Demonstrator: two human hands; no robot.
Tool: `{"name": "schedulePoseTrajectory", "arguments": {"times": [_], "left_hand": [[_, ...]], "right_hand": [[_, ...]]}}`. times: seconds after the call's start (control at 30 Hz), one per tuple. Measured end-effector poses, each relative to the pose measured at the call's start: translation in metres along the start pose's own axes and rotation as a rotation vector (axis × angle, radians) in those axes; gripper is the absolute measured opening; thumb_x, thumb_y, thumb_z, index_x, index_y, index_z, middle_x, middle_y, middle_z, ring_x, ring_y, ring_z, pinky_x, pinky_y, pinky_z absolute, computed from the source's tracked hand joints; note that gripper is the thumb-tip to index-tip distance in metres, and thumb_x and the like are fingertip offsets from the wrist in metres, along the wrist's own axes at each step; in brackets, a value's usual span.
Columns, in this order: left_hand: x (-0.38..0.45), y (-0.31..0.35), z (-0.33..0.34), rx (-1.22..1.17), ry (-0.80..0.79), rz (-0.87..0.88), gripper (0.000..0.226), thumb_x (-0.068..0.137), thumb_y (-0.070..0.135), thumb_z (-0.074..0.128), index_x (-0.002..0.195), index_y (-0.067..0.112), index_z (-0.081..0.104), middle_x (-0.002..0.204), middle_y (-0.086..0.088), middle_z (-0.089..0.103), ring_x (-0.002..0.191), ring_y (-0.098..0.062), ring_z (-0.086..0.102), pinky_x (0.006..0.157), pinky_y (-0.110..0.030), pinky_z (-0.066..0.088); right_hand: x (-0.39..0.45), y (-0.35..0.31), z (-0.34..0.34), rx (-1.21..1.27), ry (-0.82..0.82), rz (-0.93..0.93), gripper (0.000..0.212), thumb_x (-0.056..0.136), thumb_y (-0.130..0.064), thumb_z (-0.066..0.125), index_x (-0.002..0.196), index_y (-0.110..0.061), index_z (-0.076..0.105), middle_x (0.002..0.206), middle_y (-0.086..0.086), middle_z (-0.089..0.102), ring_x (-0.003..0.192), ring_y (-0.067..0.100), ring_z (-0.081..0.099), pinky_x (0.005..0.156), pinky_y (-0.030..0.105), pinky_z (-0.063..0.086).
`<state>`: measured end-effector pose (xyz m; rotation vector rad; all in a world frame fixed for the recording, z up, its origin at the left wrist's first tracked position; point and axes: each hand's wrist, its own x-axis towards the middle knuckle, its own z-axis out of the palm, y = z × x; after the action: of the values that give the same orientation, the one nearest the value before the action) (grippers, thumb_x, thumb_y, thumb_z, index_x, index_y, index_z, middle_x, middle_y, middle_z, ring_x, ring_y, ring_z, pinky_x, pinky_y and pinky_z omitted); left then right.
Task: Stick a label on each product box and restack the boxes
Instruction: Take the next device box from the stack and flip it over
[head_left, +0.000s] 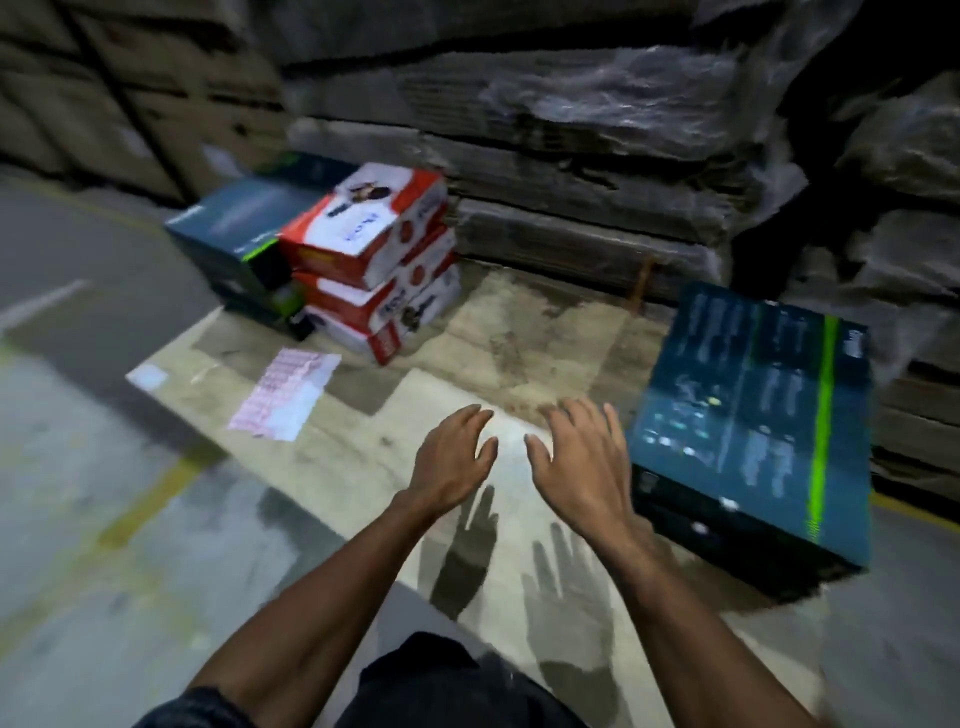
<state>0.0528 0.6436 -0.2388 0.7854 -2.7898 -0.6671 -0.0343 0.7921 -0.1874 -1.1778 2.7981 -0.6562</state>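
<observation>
Left hand (452, 457) and right hand (582, 462), fingers spread and holding nothing, hover over a flattened brown cardboard sheet (519, 343). Beside the right hand lies a dark teal product box with green stripe (753, 421). Left, a pink-and-white label sheet (285, 392). Beyond, three stacked red-and-white product boxes (374, 260) touching a dark blue box (234, 228); wrapped pallets (597, 130) behind.

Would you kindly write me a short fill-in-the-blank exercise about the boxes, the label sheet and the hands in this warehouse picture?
1. The red-and-white product boxes form a stack ____ boxes high.
2. The dark teal box with a bright ____ stripe lies right of the hands.
3. The pink-and-white label sheet lies on the flattened ____ sheet covering the floor.
4. The left hand and the right hand both hold ____.

Missing words: three; green; cardboard; nothing
</observation>
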Motion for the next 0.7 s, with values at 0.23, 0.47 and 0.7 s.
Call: {"name": "schedulePoseTrajectory", "arguments": {"times": [0.23, 0.47, 0.7], "left_hand": [[-0.030, -0.109, -0.060, 0.149, 0.182, -0.203, 0.041, 0.092, 0.025, 0.057, 0.130, 0.010, 0.057, 0.135, -0.011, 0.057, 0.126, -0.028, 0.050, 0.101, -0.039, 0.041], [-0.007, -0.232, -0.110, 0.173, 0.241, -0.276, 0.049, 0.087, 0.030, 0.051, 0.130, 0.007, 0.057, 0.133, -0.016, 0.056, 0.123, -0.035, 0.052, 0.098, -0.043, 0.043], [0.087, -0.355, -0.207, 0.095, 0.363, -0.225, 0.057, 0.089, 0.035, 0.047, 0.143, 0.014, 0.044, 0.149, -0.012, 0.042, 0.137, -0.032, 0.039, 0.110, -0.044, 0.035]], "right_hand": [[0.020, -0.084, 0.076, 0.005, -0.294, -0.134, 0.054, 0.098, -0.048, 0.042, 0.146, -0.023, 0.039, 0.149, 0.001, 0.043, 0.142, 0.023, 0.030, 0.118, 0.038, 0.016], [0.082, -0.182, 0.135, 0.006, -0.340, -0.162, 0.060, 0.096, -0.052, 0.043, 0.149, -0.025, 0.032, 0.153, 0.001, 0.038, 0.142, 0.022, 0.030, 0.117, 0.040, 0.023], [0.188, -0.302, 0.166, 0.166, -0.176, -0.066, 0.061, 0.095, -0.045, 0.053, 0.148, -0.020, 0.036, 0.149, 0.005, 0.043, 0.136, 0.024, 0.039, 0.109, 0.035, 0.031]]}}
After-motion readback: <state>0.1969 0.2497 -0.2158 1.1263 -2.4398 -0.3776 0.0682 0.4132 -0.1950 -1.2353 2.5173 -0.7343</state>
